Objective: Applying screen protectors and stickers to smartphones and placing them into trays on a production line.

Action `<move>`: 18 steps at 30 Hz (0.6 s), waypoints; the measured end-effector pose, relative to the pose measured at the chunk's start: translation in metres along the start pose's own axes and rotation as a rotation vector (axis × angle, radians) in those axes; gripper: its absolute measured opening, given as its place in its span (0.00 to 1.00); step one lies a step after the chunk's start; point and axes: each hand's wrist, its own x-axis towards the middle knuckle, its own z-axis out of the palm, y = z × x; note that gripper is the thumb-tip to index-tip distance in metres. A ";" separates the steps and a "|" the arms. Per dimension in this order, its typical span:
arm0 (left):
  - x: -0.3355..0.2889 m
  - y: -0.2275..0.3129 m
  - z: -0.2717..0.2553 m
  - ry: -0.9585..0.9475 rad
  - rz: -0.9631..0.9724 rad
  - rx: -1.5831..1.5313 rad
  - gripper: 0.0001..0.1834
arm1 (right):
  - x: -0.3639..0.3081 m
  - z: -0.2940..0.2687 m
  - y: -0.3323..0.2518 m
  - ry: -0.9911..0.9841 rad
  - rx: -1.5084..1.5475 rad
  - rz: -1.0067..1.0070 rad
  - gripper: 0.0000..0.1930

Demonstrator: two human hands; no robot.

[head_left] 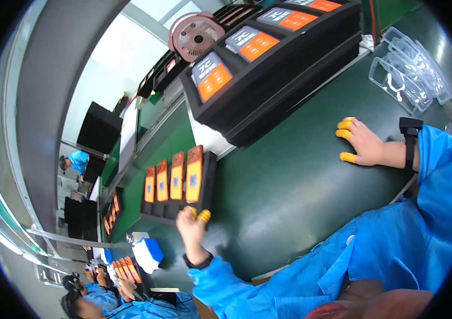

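My left hand (191, 229), with yellow finger covers, is at the near right corner of a black tray (209, 183). Its thumb and fingers close on the tray's edge, though part of that grip is hidden. Several flat orange-and-yellow packs (194, 181) stand side by side in this tray, each with a small dark square mark. Farther right, my right hand (365, 142) holds nothing; its fingers, also in yellow covers, are spread above or on the green table (279, 196). A black band circles each wrist.
Stacked black trays (268, 90) with grey-and-orange packs rise at the back. Clear plastic cases (409, 72) are heaped at the far right. A pink fan (198, 38) stands behind. A blue-and-white box (148, 254) is left of my left hand, near co-workers in blue (146, 307).
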 end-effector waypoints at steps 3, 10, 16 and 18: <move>-0.043 0.057 0.013 -0.042 0.088 0.081 0.14 | -0.018 0.006 0.009 0.065 0.003 0.056 0.25; -0.145 0.146 0.052 -0.044 0.159 0.180 0.21 | -0.013 0.004 0.001 0.295 0.399 0.318 0.17; -0.158 0.210 0.099 -0.172 0.029 0.265 0.23 | -0.037 -0.036 0.021 0.434 0.237 0.102 0.14; -0.151 0.226 0.110 -0.200 0.045 0.261 0.25 | -0.050 -0.054 0.048 0.544 0.061 0.167 0.15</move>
